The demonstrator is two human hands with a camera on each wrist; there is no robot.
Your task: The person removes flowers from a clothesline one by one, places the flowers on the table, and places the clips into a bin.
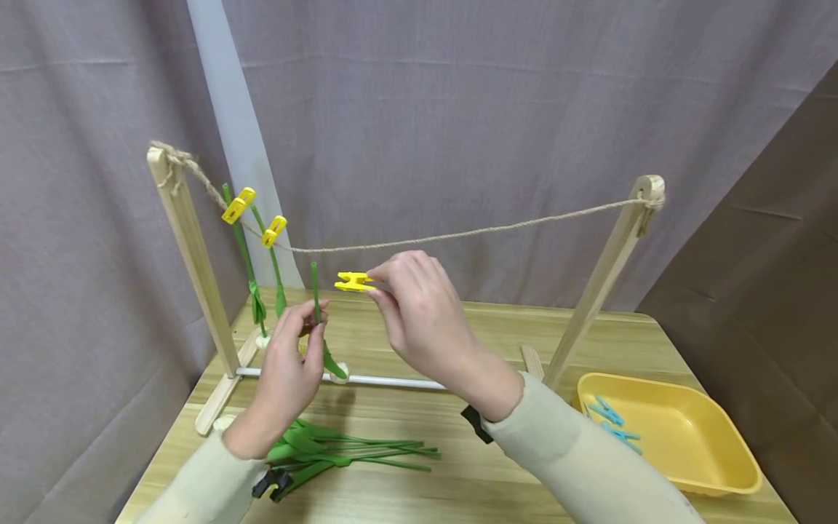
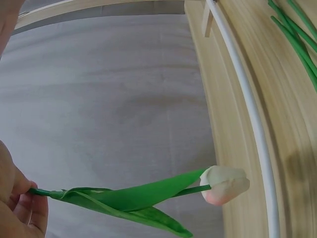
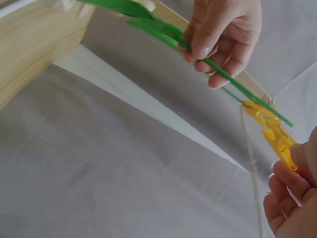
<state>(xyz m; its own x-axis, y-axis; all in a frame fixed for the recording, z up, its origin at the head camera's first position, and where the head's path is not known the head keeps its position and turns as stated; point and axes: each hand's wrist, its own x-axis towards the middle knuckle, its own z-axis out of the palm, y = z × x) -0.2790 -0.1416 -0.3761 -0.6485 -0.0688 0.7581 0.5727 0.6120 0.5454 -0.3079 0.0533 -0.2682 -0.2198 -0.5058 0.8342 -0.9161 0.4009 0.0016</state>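
Observation:
My left hand (image 1: 291, 364) pinches the green stem of an artificial tulip (image 2: 143, 197), held upside down. Its bare stem end points up, and its white bloom (image 2: 225, 184), tinged pink, hangs lowest. To the right of that stem, my right hand (image 1: 422, 313) pinches a yellow clothespin (image 1: 353, 282) by its handle end, with the tips directed at the stem. Behind and above both hands runs a twine line (image 1: 458, 233). Toward its left end, two more tulips hang stem-up, one under a yellow clothespin (image 1: 238, 206) and the other under a second yellow clothespin (image 1: 274, 231).
Wooden posts, one left (image 1: 196, 262) and one right (image 1: 599, 284), carry the twine; a white rod (image 1: 393, 381) runs low between them. Several tulips (image 1: 366, 447) lie on the table in front. At right, a yellow basin (image 1: 694, 437) contains blue clothespins (image 1: 607, 412). Grey curtains hang behind.

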